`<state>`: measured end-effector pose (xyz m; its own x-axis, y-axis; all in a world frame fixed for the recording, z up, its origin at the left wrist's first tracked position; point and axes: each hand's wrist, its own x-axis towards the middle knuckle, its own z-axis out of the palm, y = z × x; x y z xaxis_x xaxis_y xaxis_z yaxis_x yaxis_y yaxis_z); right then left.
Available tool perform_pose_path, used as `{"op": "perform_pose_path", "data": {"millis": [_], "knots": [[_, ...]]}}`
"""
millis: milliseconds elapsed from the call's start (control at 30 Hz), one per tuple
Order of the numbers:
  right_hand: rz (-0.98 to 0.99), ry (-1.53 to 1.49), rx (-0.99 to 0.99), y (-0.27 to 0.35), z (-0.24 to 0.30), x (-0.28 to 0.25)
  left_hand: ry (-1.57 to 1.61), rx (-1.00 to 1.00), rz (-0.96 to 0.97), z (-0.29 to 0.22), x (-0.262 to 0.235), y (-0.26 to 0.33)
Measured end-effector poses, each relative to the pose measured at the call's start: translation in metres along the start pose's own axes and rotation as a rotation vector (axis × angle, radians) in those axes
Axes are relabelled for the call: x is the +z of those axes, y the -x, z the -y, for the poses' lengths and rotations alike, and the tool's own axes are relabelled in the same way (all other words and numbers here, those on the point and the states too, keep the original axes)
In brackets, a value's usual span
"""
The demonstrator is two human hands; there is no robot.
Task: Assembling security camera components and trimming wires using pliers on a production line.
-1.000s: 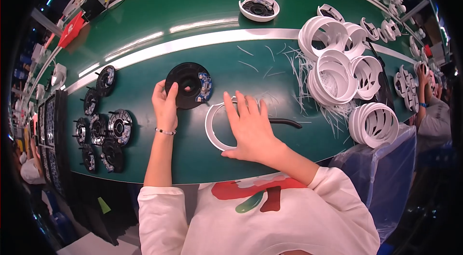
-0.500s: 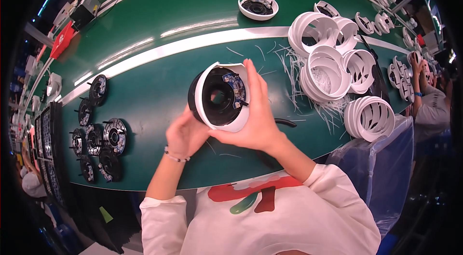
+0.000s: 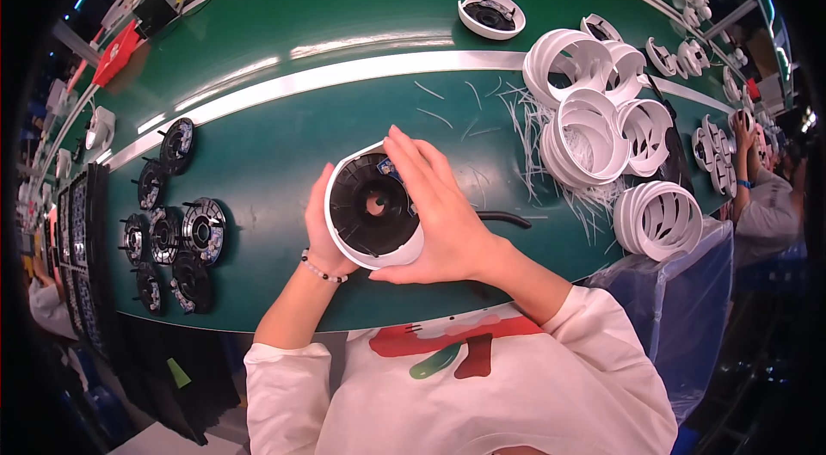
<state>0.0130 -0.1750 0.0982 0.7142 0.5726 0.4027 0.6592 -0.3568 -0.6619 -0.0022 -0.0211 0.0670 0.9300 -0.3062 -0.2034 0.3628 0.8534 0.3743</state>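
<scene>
Above the near part of the green work table, I hold a round white housing (image 3: 403, 255) between my two hands. Seated inside it is a black disc (image 3: 351, 207) with a round hole through its centre and a piece of blue circuit board (image 3: 386, 168) by its upper edge. My left hand (image 3: 322, 234) cups the left side, its fingers partly hidden behind the housing. Wrapped over the right side is my right hand (image 3: 447, 218), fingers along the upper rim and thumb along the lower edge. The right fingers cover part of the disc and board.
Several black discs with circuit boards (image 3: 204, 230) lie at the left. Stacked white rings (image 3: 585, 138) stand at the right among thin white strips (image 3: 535, 145). A filled white housing (image 3: 491, 15) sits on the conveyor (image 3: 344, 8). A plastic-covered blue bin (image 3: 680, 309) stands at right.
The housing has come nearer to me and tilted, so the disc faces up more fully. My left hand has moved up along its left side; the right hand now covers more of the circuit board.
</scene>
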Motion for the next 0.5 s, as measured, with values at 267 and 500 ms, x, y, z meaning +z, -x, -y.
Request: {"op": "perform_pose_path", "data": {"millis": [267, 500], "knots": [[0.187, 0.014, -0.052, -0.016, -0.002, -0.014, 0.049, -0.172, 0.238, -0.008, -0.027, -0.006], [-0.193, 0.108, 0.067, 0.003, -0.006, 0.004, -0.266, 0.073, 0.121, 0.008, 0.004, -0.012]]}}
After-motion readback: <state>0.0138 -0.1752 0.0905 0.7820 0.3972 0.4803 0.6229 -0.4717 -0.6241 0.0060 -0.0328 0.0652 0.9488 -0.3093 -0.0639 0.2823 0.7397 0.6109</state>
